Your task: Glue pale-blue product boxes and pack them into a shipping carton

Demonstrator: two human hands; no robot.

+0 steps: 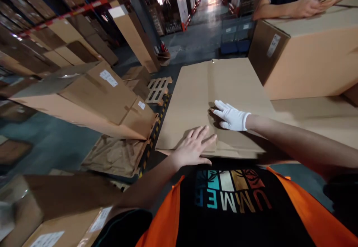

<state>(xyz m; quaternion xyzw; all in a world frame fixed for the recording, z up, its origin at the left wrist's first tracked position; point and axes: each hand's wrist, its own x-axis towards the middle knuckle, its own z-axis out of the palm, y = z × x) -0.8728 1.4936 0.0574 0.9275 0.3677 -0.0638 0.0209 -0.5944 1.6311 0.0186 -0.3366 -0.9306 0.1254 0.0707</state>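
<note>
A wide brown cardboard box (pixel 235 79) lies in front of me, its top flaps meeting along a middle seam. My left hand (pixel 192 146) is bare and rests with spread fingers on the near edge of the top, left of the seam. A white glove (pixel 236 119) covers my right hand (pixel 231 116), which lies on the top by the seam with its fingers apart. One fingertip of that hand looks brownish, perhaps bare through the glove. Neither hand holds anything that I can see.
Another person's forearms (pixel 291 10) lean on a large carton (pixel 313 57) at the right. Stacked cartons (pixel 95 94) stand on a pallet (pixel 114 157) at the left, beside black-and-yellow floor tape (pixel 151 142). A bare wooden pallet (pixel 158 90) lies behind. A box (pixel 69 221) sits lower left.
</note>
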